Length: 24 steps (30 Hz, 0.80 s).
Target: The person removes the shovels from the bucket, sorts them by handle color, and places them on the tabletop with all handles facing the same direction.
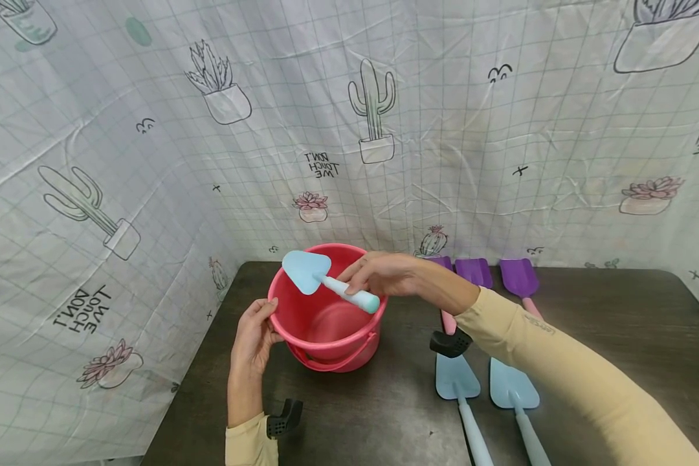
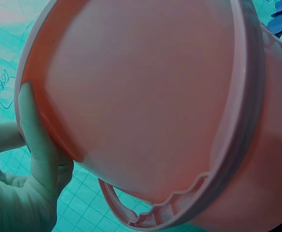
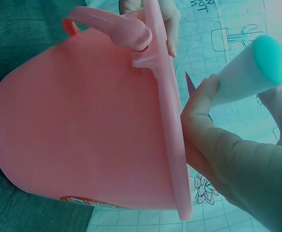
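Note:
A red bucket (image 1: 332,353) stands on the dark table, its mouth facing up and its handle hanging down at the front. My left hand (image 1: 253,336) grips the rim at the left, thumb on the inner side, as the left wrist view also shows. Above the bucket's mouth, my right hand (image 1: 384,273) holds a light blue toy shovel (image 1: 307,268) by its pale handle. The shovel's blade points left, over the far left rim, and the teal-tipped handle end (image 3: 269,60) shows in the right wrist view.
Two more light blue shovels (image 1: 457,378) (image 1: 514,385) lie right of the bucket. Behind them are several purple shovels (image 1: 520,277) with pink handles, partly hidden by my right arm. A patterned cloth (image 1: 443,129) hangs behind the dark table (image 1: 617,323).

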{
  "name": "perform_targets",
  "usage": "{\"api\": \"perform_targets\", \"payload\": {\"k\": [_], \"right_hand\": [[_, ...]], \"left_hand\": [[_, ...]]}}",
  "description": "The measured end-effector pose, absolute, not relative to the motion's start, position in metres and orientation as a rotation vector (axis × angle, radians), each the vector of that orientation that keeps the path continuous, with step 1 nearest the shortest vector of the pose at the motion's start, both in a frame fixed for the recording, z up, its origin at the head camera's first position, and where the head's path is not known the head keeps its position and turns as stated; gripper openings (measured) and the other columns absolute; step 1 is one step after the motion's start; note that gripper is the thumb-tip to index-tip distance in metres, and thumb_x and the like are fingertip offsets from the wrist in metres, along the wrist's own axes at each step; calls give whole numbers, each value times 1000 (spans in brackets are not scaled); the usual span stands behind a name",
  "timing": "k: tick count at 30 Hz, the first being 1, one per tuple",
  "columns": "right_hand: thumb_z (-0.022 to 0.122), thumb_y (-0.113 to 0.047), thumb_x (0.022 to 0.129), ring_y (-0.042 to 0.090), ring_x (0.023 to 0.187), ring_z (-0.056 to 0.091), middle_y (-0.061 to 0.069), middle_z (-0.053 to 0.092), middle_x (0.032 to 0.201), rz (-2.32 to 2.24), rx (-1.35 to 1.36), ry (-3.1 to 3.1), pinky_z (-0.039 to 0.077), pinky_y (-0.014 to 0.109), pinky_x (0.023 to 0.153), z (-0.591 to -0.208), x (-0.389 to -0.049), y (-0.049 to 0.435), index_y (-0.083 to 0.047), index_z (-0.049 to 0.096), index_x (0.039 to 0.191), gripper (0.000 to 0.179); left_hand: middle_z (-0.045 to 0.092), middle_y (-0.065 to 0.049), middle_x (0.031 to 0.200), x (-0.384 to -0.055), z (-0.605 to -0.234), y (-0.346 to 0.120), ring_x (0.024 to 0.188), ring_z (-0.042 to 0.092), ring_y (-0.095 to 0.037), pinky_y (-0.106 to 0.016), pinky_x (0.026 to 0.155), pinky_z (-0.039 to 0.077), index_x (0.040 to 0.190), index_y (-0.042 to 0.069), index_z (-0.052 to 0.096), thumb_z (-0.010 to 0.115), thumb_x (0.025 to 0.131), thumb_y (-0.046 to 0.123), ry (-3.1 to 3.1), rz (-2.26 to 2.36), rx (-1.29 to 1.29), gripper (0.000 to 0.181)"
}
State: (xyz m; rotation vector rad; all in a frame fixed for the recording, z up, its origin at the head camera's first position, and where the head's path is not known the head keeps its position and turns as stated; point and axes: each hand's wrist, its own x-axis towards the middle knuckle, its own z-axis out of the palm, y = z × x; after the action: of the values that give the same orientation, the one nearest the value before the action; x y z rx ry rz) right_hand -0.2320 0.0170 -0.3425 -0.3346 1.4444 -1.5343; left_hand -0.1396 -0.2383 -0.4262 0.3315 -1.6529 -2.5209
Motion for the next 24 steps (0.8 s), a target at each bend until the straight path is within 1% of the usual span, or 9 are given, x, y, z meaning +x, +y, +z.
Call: {"api": "perform_targets", "payload": {"k": [4, 10, 13, 17, 24], "right_hand": [[59, -2, 84, 27, 101, 52, 15, 51, 116, -1519, -380, 1452, 53, 32, 76, -342, -230, 20, 10, 49, 130, 49], [61, -4, 83, 30, 110, 48, 15, 47, 124, -1510, -393, 1488, 52, 36, 80, -340, -228, 26, 5, 46, 133, 54], [60, -4, 82, 30, 113, 46, 15, 46, 127, -1526, -419, 1475, 51, 37, 82, -339, -226, 31, 5, 44, 136, 57], [60, -2, 81, 28, 114, 45, 15, 47, 128, -1559, -458, 1446, 50, 37, 85, -338, -224, 39, 6, 44, 136, 58], [60, -3, 81, 28, 114, 43, 14, 47, 125, -1596, -474, 1497, 48, 37, 84, -334, -220, 54, 6, 46, 135, 57]], "left_hand": [[59, -12, 76, -140, -426, -238, 56, 65, -17, -26, 48, 54, 98, 2, 47, 56, 97, 13, -1653, -2518, 324, 15], [59, -12, 77, -139, -427, -238, 55, 64, -16, -25, 47, 53, 99, 2, 46, 56, 97, 13, -1652, -2524, 317, 15], [59, -12, 77, -139, -427, -238, 54, 64, -15, -25, 47, 53, 99, 2, 46, 56, 97, 14, -1649, -2522, 312, 16], [59, -12, 77, -139, -427, -238, 55, 64, -16, -25, 46, 53, 99, 1, 47, 56, 97, 14, -1642, -2523, 308, 16], [60, -12, 78, -140, -427, -238, 55, 64, -16, -26, 46, 53, 99, 2, 47, 57, 96, 13, -1644, -2520, 324, 15]]}}
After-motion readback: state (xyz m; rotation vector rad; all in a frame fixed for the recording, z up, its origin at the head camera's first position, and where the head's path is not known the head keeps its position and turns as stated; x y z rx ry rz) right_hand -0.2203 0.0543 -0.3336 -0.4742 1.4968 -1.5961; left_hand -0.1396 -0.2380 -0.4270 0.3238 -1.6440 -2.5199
